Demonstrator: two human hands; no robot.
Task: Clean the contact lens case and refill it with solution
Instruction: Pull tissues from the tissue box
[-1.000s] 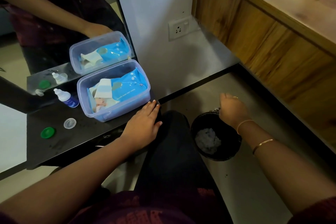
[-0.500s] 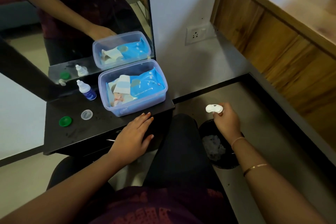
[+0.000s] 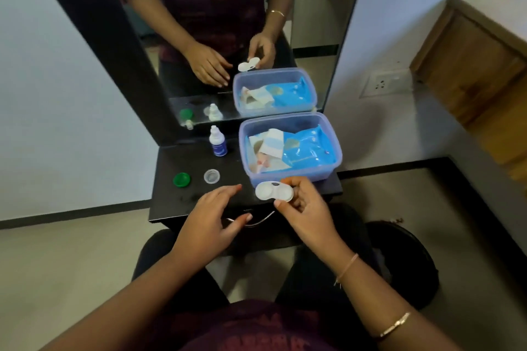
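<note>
Head view: right hand [image 3: 306, 208] pinches the contact lens case [image 3: 274, 191] by its right end, thumb and fingers clamped on that one well. The left well sticks out free. The case is in the air over the front edge of the tabletop [image 3: 182, 202], just in front of the plastic box [image 3: 333, 151]. Left hand [image 3: 208, 216] hovers just beside it, fingers spread and relaxed, holding nothing.

Case long axis runs roughly left to right across the frame, nearly level, with the free end pointing toward the left hand. Both wells face up toward the camera, lids off.

Risks, as a judgement:
- The grip is on one end only. If solution goes into the free well, the case could twist or slip and drop into the lap or onto the floor.
- Fingertips sit close to an open well, so a touch could dirty it.
- The green cap [image 3: 181, 179] and clear cap [image 3: 212, 176] lie loose on the tabletop, so the left hand could sweep them off while reaching.
- The solution bottle [image 3: 218, 142] stands upright and narrow near the mirror. A hasty grab could tip it. Cannot tell if its nozzle is capped.
</note>
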